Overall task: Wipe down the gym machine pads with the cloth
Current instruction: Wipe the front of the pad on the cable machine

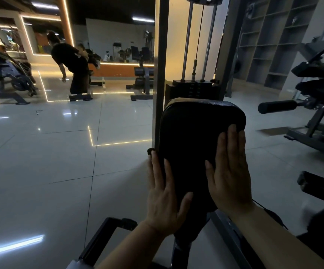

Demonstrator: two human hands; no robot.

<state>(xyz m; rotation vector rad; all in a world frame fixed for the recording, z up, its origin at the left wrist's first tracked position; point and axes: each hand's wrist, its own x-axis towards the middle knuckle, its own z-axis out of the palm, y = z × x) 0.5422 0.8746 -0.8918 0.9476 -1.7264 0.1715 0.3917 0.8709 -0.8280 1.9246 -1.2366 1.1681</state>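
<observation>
A black padded machine pad [192, 133] stands upright in front of me, its rounded top near the weight stack. My left hand [164, 199] lies flat along the pad's left edge with straight fingers. My right hand [230, 171] presses flat on the pad's right side, fingers straight and pointing up. I can make out no cloth; the pad surface is very dark, so I cannot tell whether one lies under my hands.
The machine's grey upright post [160, 74] and weight stack [193, 88] rise behind the pad. A black frame bar [103, 235] is at lower left. Another machine with a roller pad [277, 106] stands right. A person [70, 61] is far left on the tiled floor.
</observation>
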